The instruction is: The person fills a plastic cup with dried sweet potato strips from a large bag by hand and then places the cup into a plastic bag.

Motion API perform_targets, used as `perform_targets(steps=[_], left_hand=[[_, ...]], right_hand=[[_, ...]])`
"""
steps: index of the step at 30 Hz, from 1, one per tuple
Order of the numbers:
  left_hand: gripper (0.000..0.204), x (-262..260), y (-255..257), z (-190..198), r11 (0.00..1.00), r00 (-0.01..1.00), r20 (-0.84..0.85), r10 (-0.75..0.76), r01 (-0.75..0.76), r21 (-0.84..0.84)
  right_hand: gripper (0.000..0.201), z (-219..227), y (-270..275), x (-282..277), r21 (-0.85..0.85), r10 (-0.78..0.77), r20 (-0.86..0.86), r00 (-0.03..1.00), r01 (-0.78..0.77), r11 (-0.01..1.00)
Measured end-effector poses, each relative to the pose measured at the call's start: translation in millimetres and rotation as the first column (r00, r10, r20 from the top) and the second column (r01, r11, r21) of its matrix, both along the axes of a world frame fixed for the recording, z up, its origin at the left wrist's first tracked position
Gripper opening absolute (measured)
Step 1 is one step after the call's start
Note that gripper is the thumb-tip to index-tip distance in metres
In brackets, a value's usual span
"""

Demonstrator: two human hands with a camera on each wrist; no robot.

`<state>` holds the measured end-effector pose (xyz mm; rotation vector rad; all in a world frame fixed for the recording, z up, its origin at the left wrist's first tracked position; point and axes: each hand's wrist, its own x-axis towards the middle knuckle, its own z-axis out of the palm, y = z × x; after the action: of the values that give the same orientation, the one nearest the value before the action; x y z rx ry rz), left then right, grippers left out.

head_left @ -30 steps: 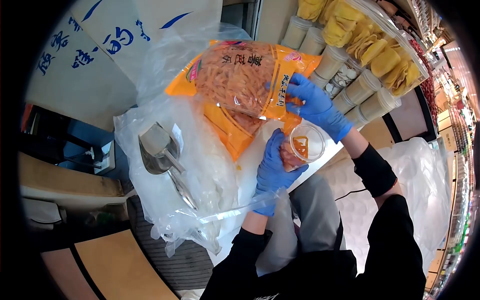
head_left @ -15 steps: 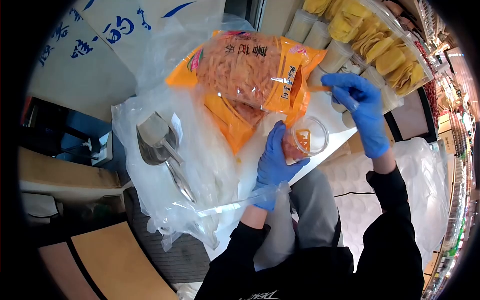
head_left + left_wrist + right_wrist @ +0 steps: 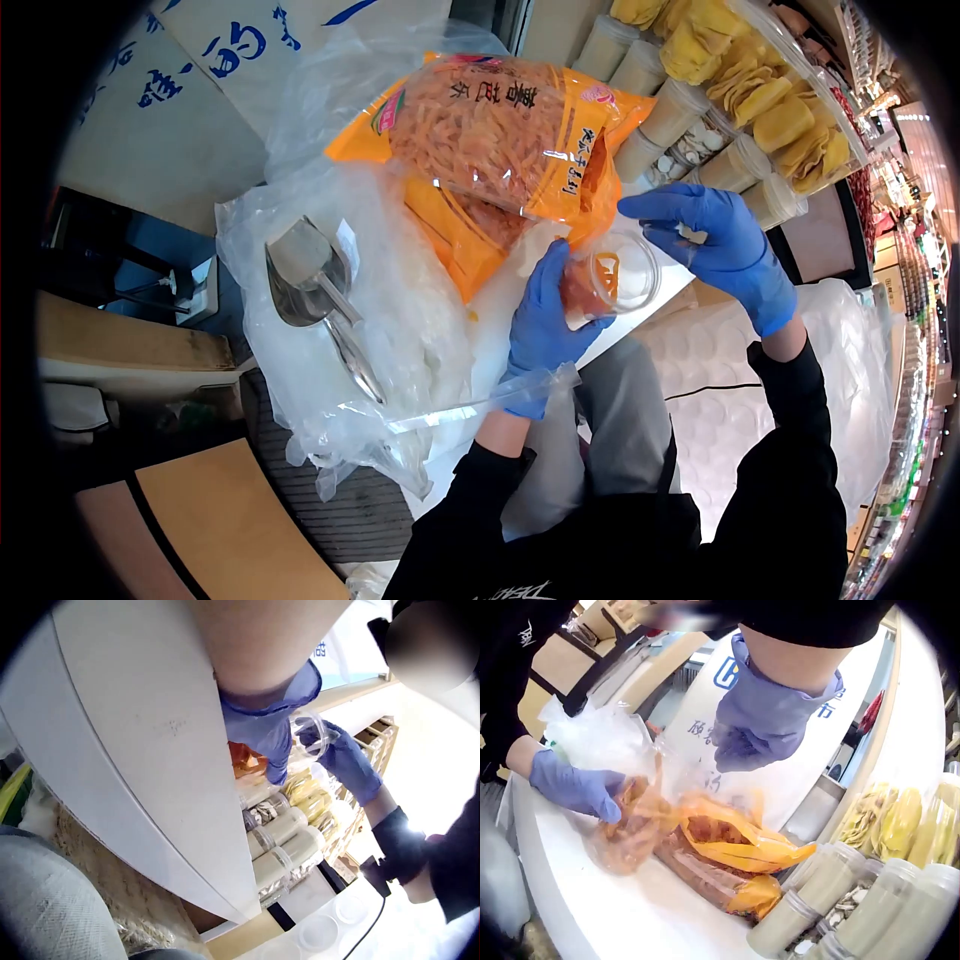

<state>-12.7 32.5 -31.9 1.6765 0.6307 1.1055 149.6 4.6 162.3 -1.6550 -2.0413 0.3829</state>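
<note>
Left hand point(image 3: 546, 335): gripping a clear plastic jar point(image 3: 624, 276) containing orange strips point(image 3: 586, 288), over the white counter point(image 3: 455, 440). Right hand point(image 3: 718, 245): hovering beside the jar's mouth; whether it is pinching anything, cannot tell. Two orange-and-clear bags point(image 3: 478, 135): lying beyond, overlapping. Metal scoops point(image 3: 303, 262): resting on plastic sheeting point(image 3: 395, 300).

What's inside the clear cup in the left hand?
Orange strips show inside the clear cup. The left hand is wrapped around its side, so whatever lies behind the fingers is covered and cannot be seen.
</note>
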Motion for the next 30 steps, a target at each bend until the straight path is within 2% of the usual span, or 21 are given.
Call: perform_targets(steps=[1, 4, 5, 7, 8, 9, 12, 13, 17, 20, 26, 30], left_hand=[[0.094, -1.8, -0.5, 3.5, 1.000, 1.000, 0.015, -0.006, 0.006, -0.024], [0.094, -6.8, -5.1, 20.5, 0.994, 0.991, 0.114, -0.064, 0.074, -0.081], [0.094, -5.1, -4.5, 16.8, 0.999, 0.997, 0.071, -0.045, 0.046, -0.015], [0.095, -1.5, -0.8, 5.6, 0.992, 1.000, -0.013, 0.009, -0.008, 0.124], [0.095, -0.6, -1.2, 1.5, 0.993, 1.000, -0.008, 0.013, -0.012, 0.113], [0.095, 0.0, -1.6, 0.8, 0.994, 1.000, -0.002, 0.019, -0.019, 0.103], [0.095, -0.2, -0.3, 1.4, 0.997, 1.000, 0.003, 0.009, -0.009, 0.079], [0.095, -0.3, 0.2, 2.0, 0.997, 1.000, 0.003, -0.002, 0.002, 0.073], [0.093, 2.4, -0.1, -2.7, 0.995, 1.000, -0.010, -0.002, 0.003, 0.104], [0.093, 2.3, -1.2, -1.0, 0.996, 1.000, -0.019, 0.002, 0.000, 0.092], [0.095, 4.7, -0.5, -7.6, 0.995, 1.000, -0.001, 0.004, -0.004, 0.098], [0.096, 4.7, -1.0, -7.6, 0.997, 1.000, 0.005, -0.011, 0.010, 0.074]], right_hand=[[0.032, -7.2, 6.8, 6.0, 0.053, -0.009, 0.046, 0.999, 0.007, 0.999], [0.032, -13.2, 37.5, 10.4, 0.015, -0.166, 0.181, 0.970, 0.166, 0.986], [0.030, -23.5, 47.6, 15.6, 0.011, -0.131, 0.009, 0.991, 0.131, 0.991], [0.033, -31.0, 60.1, 11.3, 0.039, -0.056, 0.245, 0.968, 0.048, 0.998], [0.035, -36.0, 66.3, 10.7, 0.045, -0.017, 0.358, 0.933, 0.001, 0.999], [0.036, -47.4, 74.0, 10.1, 0.104, -0.043, 0.512, 0.858, -0.013, 0.994], [0.034, -59.0, 76.5, 13.8, 0.125, -0.020, 0.540, 0.841, -0.057, 0.990], [0.033, -59.3, 75.7, 11.1, 0.081, 0.006, 0.520, 0.854, -0.056, 0.995], [0.036, -73.9, 74.4, 14.9, 0.147, 0.049, 0.521, 0.852, -0.146, 0.978], [0.037, -86.4, 80.7, 22.5, 0.260, 0.082, 0.479, 0.874, -0.231, 0.938], [0.039, -77.5, 82.6, 15.2, 0.289, 0.072, 0.565, 0.822, -0.280, 0.916], [0.038, -88.0, 83.6, 18.0, 0.259, 0.075, 0.547, 0.834, -0.253, 0.932]])
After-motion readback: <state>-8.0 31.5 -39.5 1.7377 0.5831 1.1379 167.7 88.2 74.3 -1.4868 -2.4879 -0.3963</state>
